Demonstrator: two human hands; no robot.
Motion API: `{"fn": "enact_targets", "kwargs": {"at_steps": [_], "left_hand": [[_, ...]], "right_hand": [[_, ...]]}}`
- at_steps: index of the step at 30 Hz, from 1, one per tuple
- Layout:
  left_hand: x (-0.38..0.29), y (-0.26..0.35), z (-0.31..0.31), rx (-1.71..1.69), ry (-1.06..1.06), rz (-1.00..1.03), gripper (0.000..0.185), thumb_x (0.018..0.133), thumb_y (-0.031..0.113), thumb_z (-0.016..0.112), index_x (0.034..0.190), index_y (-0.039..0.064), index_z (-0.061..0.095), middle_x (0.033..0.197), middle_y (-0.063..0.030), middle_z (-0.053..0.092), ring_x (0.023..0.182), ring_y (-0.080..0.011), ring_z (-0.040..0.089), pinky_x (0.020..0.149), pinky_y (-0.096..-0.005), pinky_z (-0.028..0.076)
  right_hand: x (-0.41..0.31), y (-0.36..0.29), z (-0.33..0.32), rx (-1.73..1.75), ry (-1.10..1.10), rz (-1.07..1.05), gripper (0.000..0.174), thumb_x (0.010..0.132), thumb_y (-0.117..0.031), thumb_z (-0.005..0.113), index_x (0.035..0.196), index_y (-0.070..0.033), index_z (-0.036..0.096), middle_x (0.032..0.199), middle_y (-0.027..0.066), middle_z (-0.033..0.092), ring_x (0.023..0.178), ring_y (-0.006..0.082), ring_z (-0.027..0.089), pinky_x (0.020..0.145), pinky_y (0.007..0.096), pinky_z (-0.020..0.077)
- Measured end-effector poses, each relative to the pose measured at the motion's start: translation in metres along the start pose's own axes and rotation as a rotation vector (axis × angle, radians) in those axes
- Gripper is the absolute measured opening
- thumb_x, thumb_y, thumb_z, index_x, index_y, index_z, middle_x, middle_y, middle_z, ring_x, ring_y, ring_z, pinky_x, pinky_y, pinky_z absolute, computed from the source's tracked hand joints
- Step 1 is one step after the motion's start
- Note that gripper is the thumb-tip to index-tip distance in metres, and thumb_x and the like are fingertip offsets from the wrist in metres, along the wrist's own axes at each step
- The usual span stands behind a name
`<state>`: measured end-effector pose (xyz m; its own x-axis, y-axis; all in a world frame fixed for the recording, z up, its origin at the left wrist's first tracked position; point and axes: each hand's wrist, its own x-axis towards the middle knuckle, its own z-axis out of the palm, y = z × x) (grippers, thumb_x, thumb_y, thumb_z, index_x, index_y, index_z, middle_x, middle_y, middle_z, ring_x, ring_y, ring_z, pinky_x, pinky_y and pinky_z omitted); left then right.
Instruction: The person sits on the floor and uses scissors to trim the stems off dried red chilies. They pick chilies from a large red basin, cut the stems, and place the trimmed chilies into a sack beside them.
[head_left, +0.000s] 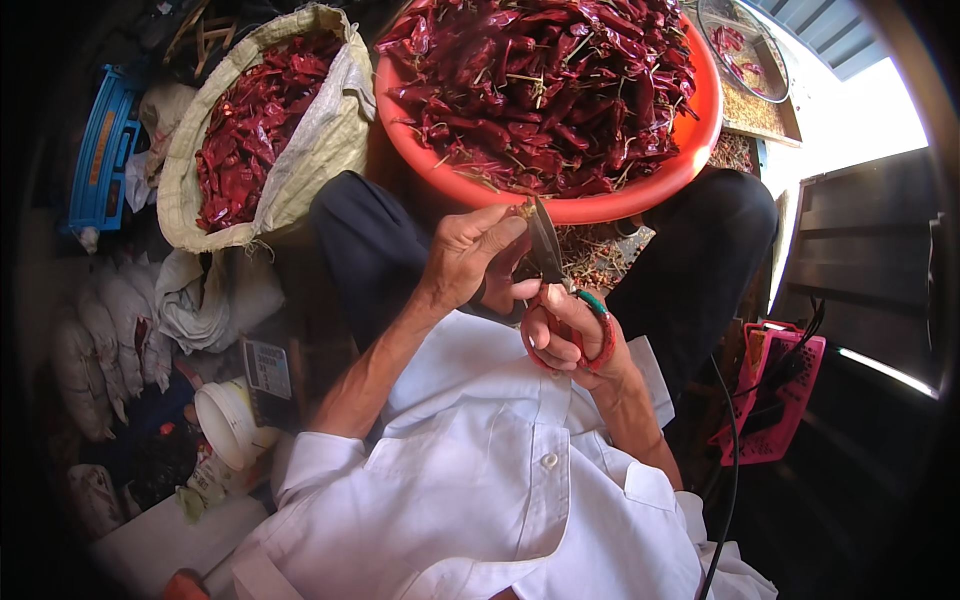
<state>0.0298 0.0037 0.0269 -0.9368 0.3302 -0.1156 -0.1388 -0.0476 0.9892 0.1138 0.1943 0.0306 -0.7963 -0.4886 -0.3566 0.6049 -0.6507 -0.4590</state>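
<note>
Between its thumb and fingers, my left hand (476, 244) holds a dried red chili pepper (504, 262) near its stem end. Scissors (549, 244) with red and green wrapped handles are in my right hand (574, 330), its fingers through the loops. The scissor blades point up and lie right beside the pepper's stem end; whether they touch it I cannot tell. Just beyond both hands, a large orange-red plastic basin (480, 196) is heaped with dried red chili peppers (525, 97), many with stems.
Left of the basin stands a woven sack (315, 161) of red chili pieces (259, 127). Stem scraps (596, 259) lie beneath the basin. A pink plastic basket (799, 405) and a black cable (731, 480) are at the right. A white bucket (225, 424) lies tilted at lower left.
</note>
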Motion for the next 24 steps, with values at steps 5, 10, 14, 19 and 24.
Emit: {"fn": "enact_targets", "kwargs": {"at_steps": [5, 10, 14, 19, 24], "left_hand": [[0.001, -0.009, 0.004, -0.063, 0.007, -0.015, 0.024, 0.109, 0.017, 0.060, 0.120, 0.000, 0.073, 0.097, 0.0030, 0.071, 0.089, -0.0037, 0.060, 0.081, -0.0225, 0.050], [0.008, -0.014, 0.002, -0.020, -0.009, -0.010, 0.027, 0.106, 0.018, 0.066, 0.125, -0.001, 0.068, 0.099, 0.0018, 0.070, 0.095, -0.0055, 0.063, 0.085, -0.0254, 0.053], [0.018, -0.014, -0.006, 0.228, -0.020, 0.110, 0.024, 0.105, 0.023, 0.067, 0.107, -0.001, 0.066, 0.084, -0.0068, 0.071, 0.077, -0.0127, 0.070, 0.071, -0.0308, 0.056], [0.017, -0.010, -0.017, 0.414, -0.089, 0.054, 0.022, 0.105, 0.021, 0.064, 0.102, -0.001, 0.068, 0.076, -0.0077, 0.069, 0.067, -0.0158, 0.069, 0.063, -0.0333, 0.055], [0.015, -0.008, -0.020, 0.251, -0.235, -0.027, 0.026, 0.106, 0.021, 0.063, 0.094, -0.001, 0.065, 0.073, -0.0059, 0.068, 0.063, -0.0138, 0.068, 0.060, -0.0324, 0.055]], "right_hand": [[0.008, 0.012, -0.011, 0.350, -0.182, 0.063, 0.042, 0.114, -0.030, 0.046, 0.135, 0.002, 0.064, 0.076, 0.0016, 0.064, 0.045, 0.0016, 0.035, 0.039, 0.0192, 0.0264], [0.013, 0.010, -0.014, 0.205, -0.122, -0.010, 0.042, 0.114, -0.028, 0.045, 0.137, 0.002, 0.063, 0.074, 0.0043, 0.064, 0.043, 0.0030, 0.036, 0.038, 0.0195, 0.0283], [0.017, 0.007, -0.013, -0.279, 0.163, -0.099, 0.036, 0.106, -0.025, 0.065, 0.127, 0.005, 0.068, 0.071, 0.0055, 0.067, 0.042, 0.0051, 0.039, 0.038, 0.0215, 0.0298], [0.017, 0.011, -0.013, -0.743, 0.455, -0.164, 0.038, 0.093, -0.021, 0.081, 0.121, 0.004, 0.072, 0.067, -0.0018, 0.062, 0.049, 0.0031, 0.047, 0.045, 0.0207, 0.0326], [0.008, 0.006, -0.012, -0.792, 0.489, -0.115, 0.033, 0.095, -0.019, 0.079, 0.118, 0.004, 0.073, 0.069, 0.0010, 0.066, 0.049, 0.0035, 0.047, 0.045, 0.0223, 0.0322]]}}
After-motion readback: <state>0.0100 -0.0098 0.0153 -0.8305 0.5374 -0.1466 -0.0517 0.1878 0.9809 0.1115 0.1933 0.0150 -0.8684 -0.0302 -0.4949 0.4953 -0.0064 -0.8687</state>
